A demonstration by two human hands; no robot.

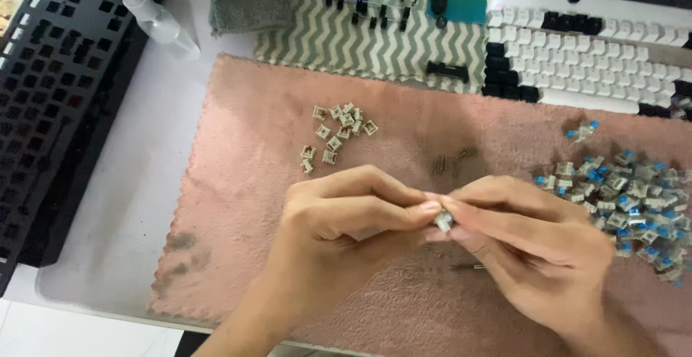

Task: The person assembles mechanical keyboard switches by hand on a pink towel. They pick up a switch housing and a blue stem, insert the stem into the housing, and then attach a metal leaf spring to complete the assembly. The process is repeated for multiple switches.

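At far left the bare black keyboard frame (54,90) lies on my worktop. On the pink cloth (245,206), a small cluster of beige switch housings (335,130). My left hand (339,220) and right hand (526,249) meet, both grips pinched tight on one small switch (443,220). Right: a pile of blue-stemmed switches (627,198).

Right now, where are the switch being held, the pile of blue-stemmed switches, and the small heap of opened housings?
held switch (443,220), head view, its pale body between both hands' fingertips
blue-stemmed switch pile (626,202), head view, middle of the pile
opened housings (339,132), head view, centre of the heap
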